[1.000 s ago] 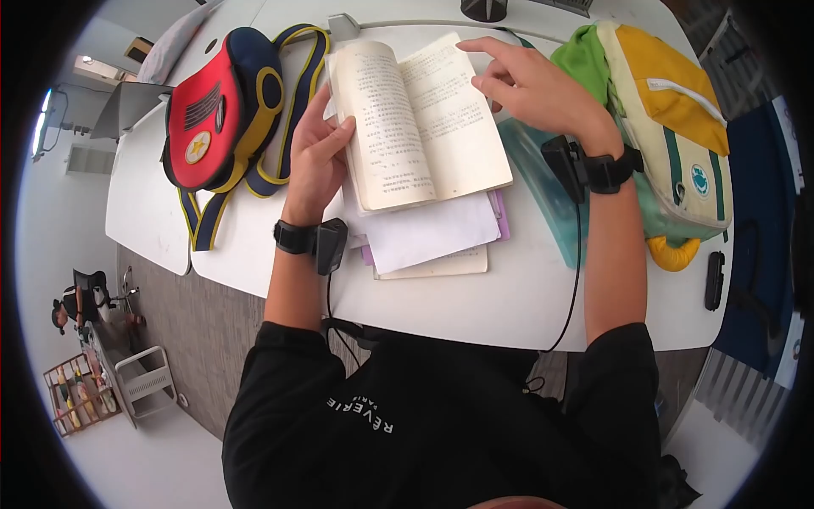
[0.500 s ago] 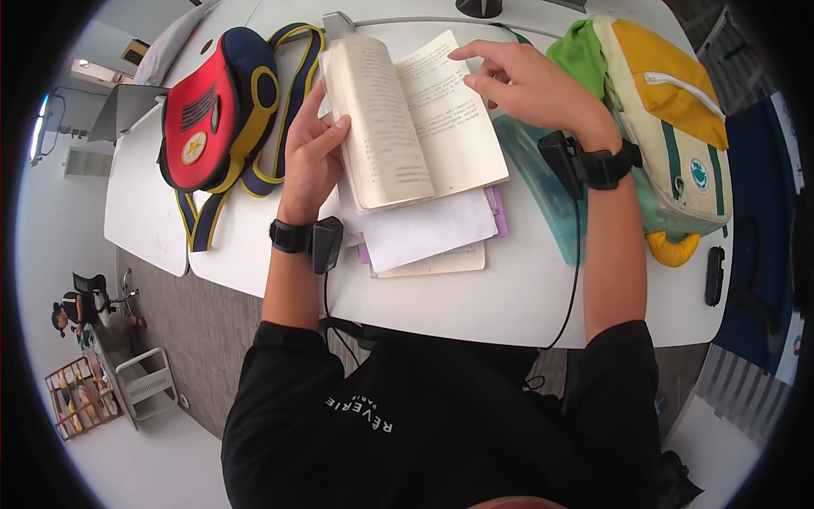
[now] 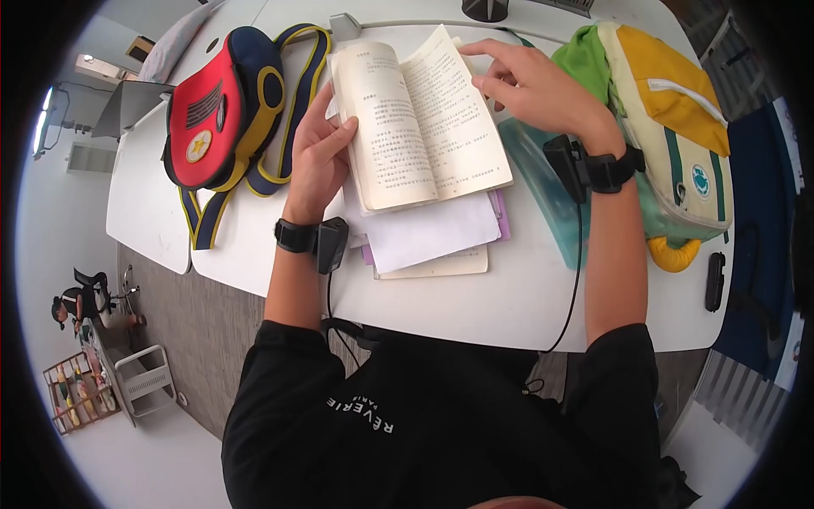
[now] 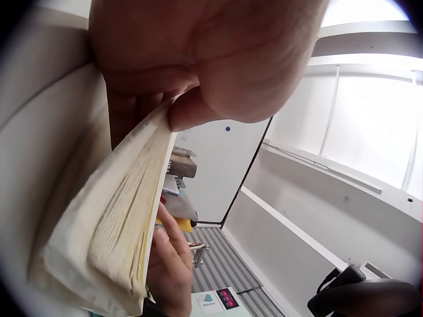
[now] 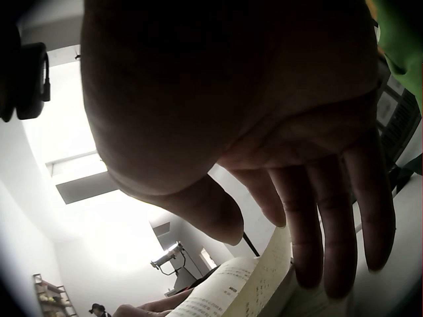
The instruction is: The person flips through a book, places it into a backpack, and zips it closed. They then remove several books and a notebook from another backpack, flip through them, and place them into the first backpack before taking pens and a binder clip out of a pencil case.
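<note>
An open book [image 3: 381,144] with printed pages is tilted up over a small stack of papers [image 3: 432,233] in the head view. My left hand [image 3: 319,161] grips its left edge, thumb on the page side and fingers behind. Seen from the left wrist, the thick page block [image 4: 125,224] fans slightly below that hand. My right hand [image 3: 551,93] is at the upper right corner, where a right-hand page [image 3: 449,93] stands lifted. In the right wrist view the index fingertip meets the edge of this raised page [image 5: 268,277], while the thumb stays apart from it and the other fingers extend fairly straight.
A red and navy bag [image 3: 199,136] with a yellow-edged strap lies left. On the right are a cream, yellow and green backpack [image 3: 678,161], a translucent teal folder [image 3: 551,204] and a black object [image 3: 715,282] near the white table's edge. Cables hang from both wrist cameras.
A page has swung over to the left, blurred midway, and a different spread now shows. Another right-hand page has risen at its upper corner beside the right hand. The left hand keeps its grip.
</note>
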The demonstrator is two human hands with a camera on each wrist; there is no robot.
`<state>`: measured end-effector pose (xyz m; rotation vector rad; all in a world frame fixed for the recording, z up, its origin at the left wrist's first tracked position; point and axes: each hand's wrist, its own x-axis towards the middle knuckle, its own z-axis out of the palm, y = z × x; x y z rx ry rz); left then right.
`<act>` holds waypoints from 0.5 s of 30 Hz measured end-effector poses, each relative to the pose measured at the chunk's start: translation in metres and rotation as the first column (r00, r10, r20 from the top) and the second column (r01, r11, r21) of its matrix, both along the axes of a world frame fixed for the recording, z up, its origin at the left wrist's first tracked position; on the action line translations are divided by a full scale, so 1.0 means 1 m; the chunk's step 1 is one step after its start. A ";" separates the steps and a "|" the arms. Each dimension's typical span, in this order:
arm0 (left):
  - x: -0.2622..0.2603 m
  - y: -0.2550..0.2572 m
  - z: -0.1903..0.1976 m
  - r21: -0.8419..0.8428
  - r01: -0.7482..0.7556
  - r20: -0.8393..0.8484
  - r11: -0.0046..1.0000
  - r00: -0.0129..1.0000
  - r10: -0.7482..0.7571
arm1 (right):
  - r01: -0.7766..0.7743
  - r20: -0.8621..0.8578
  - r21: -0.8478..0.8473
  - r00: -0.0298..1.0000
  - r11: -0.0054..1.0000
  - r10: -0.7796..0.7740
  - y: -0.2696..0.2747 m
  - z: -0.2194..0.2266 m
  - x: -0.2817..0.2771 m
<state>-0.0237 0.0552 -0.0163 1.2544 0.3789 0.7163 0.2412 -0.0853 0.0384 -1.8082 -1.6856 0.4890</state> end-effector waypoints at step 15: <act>0.000 -0.001 0.003 -0.007 0.051 0.022 0.999 0.998 -0.051 | -0.007 0.008 -0.040 1.000 0.999 0.007 -0.003 0.004 -0.002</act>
